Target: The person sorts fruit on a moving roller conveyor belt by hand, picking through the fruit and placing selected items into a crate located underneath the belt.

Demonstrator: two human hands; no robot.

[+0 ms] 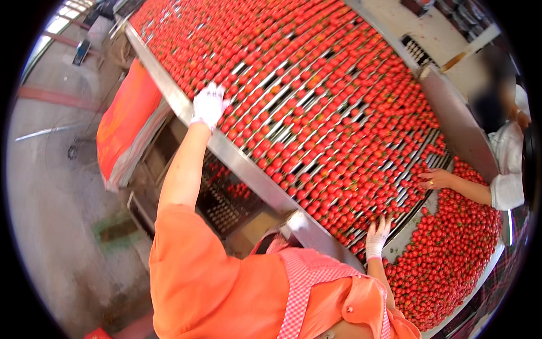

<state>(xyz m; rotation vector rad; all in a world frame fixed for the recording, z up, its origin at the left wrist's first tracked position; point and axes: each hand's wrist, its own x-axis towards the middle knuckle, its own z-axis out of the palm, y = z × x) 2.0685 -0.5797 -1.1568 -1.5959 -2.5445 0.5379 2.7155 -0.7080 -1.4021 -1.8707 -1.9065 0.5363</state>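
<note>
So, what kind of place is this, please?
Probably a tomato sorting line in a packing plant. A wide roller conveyor carries many small red tomatoes, and the gloved left hand, right hand and a co-worker's bare hand reach onto it.

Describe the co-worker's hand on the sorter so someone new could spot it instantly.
Start at the wide roller conveyor packed with small red tomatoes. Follow its right edge toward a person in white sleeves. Their bare hand lies on the tomatoes there, ungloved with a ring, unlike the wearer's white-gloved left hand and right hand.
</note>
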